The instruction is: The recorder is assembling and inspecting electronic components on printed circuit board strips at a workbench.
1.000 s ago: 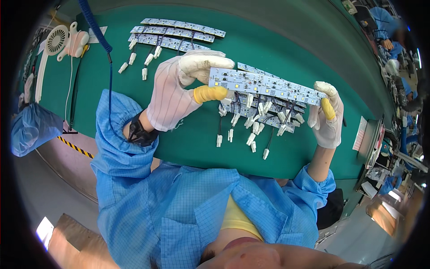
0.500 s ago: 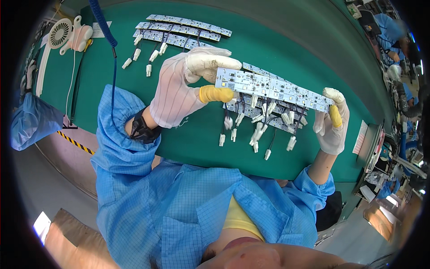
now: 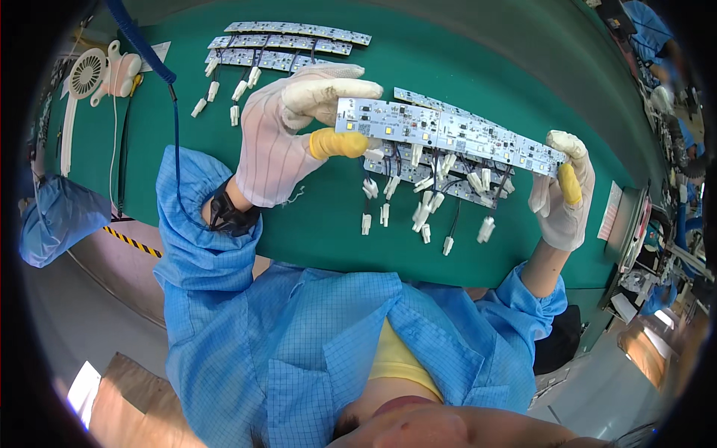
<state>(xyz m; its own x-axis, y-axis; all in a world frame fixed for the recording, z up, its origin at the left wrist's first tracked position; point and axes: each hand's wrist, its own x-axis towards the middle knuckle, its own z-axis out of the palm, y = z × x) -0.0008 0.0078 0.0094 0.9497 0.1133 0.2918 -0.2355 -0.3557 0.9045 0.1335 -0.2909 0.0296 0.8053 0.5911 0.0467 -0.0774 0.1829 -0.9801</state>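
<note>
A long white LED circuit board [image 3: 459, 136] is held up lengthwise between my two gloved hands, its component side facing me. My left hand [image 3: 287, 127] pinches its left end, with a yellow-covered thumb in front and the fingers along the top edge. At the right end, my right hand [image 3: 566, 190] grips it the same way, yellow thumb forward. White plugs on dark wires hang below the board; which belong to it I cannot tell. Behind and beneath it, more LED boards [image 3: 403, 170] lie on the green mat, partly hidden.
Several LED boards with plugs lie in rows [image 3: 280, 43] at the far left of the green table [image 3: 463, 52]. A small fan [image 3: 89, 73] stands at the left edge. A blue coiled cord [image 3: 138, 37] runs down to my left wrist strap [image 3: 228, 213]. Co-workers sit at far right.
The held board looks larger, raised closer to me, and its left end is further left. Both hands have moved with it. The whole view has shifted slightly.
</note>
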